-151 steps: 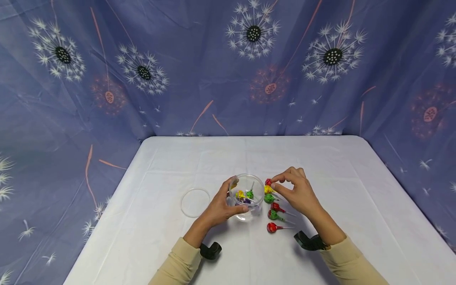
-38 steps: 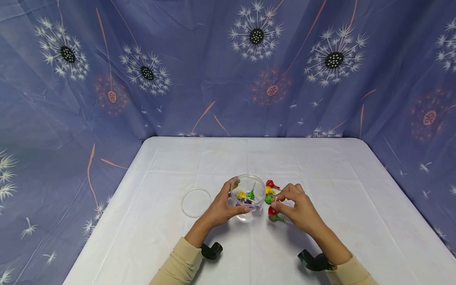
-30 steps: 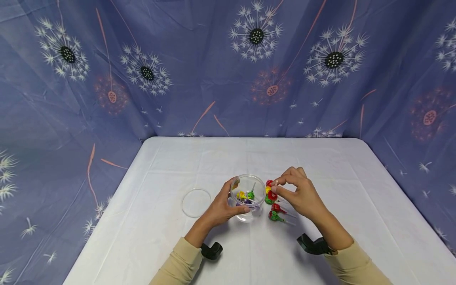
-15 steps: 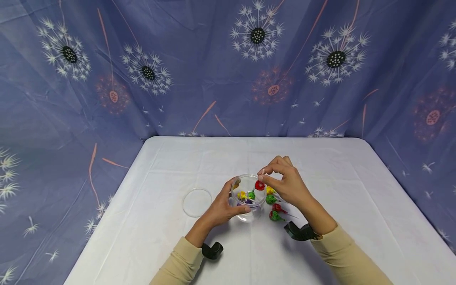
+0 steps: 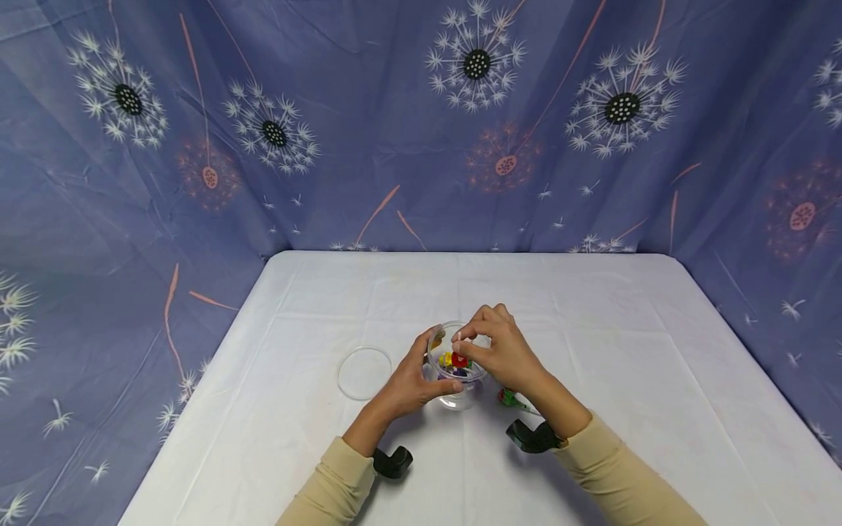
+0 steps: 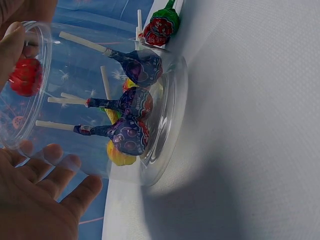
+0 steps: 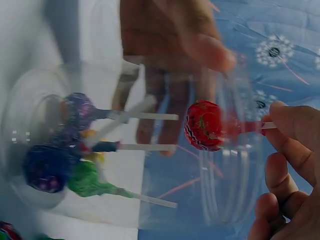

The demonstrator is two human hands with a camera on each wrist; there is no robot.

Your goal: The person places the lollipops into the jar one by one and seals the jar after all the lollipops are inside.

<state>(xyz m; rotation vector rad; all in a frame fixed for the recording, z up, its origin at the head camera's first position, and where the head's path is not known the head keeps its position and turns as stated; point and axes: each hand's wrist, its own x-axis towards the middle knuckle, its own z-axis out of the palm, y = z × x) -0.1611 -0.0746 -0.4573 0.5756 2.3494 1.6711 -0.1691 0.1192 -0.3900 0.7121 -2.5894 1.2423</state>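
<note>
My left hand (image 5: 408,383) grips a clear plastic jar (image 5: 454,400) from its left side, thumb at the front. The jar tilts slightly, mouth toward me. Between thumb and fingertips, my right hand (image 5: 503,354) pinches the white stick of a red-wrapped lollipop (image 7: 204,125). Its head is just inside the jar's mouth, above the sweets there. In the jar lie several lollipops: purple ones (image 6: 130,134), a green one (image 7: 89,179) and yellow (image 6: 121,154). On the table to the jar's right, a green-and-red lollipop (image 5: 509,397) shows; my right hand and forearm hide the others.
A clear round lid (image 5: 364,373) lies flat on the white-covered table (image 5: 316,307), left of the jar. Black wrist cameras (image 5: 392,463) hang below both wrists. A blue dandelion-patterned curtain (image 5: 368,131) stands behind and at the sides of the table.
My right hand has picked the nearest red lollipop from the row on the table, raised it, carried it left and lowered its head into the jar. The left hand keeps holding the jar in place.
</note>
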